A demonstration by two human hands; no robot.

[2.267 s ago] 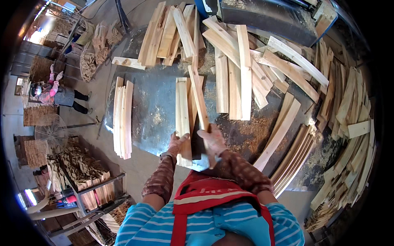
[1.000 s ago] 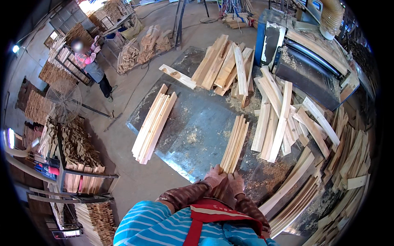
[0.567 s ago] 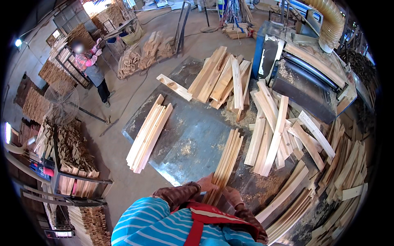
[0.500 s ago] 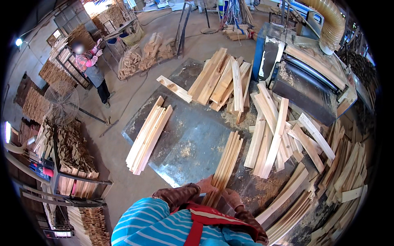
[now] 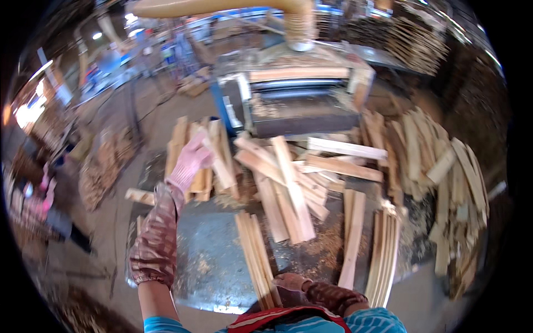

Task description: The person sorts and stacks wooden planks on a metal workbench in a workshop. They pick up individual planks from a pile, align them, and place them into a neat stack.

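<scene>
My left hand (image 5: 194,154), in a pink glove, stretches out over the boards (image 5: 176,149) lying before the machine. Its fingers look spread at the edge of a pale board (image 5: 221,164), slightly blurred; whether they touch it I cannot tell. Close to my body, my gloved right hand (image 5: 291,281) is curled against the right side of a bundle of narrow wooden slats (image 5: 254,255). The slats lie side by side on the dark metal table (image 5: 208,244), pointing away from me. Some of the right hand's fingers are hidden.
A planer-like machine (image 5: 302,119) with a fat hose (image 5: 300,28) stands ahead. Crossed boards (image 5: 288,188) lie in front of it. More slats (image 5: 383,255) sit to the right, beside a large heap (image 5: 452,188). Another person (image 5: 53,213) stands far left.
My view has turned right toward the machine. My left hand has left the slat bundle and reached forward to the boards; my right hand has stayed by the bundle.
</scene>
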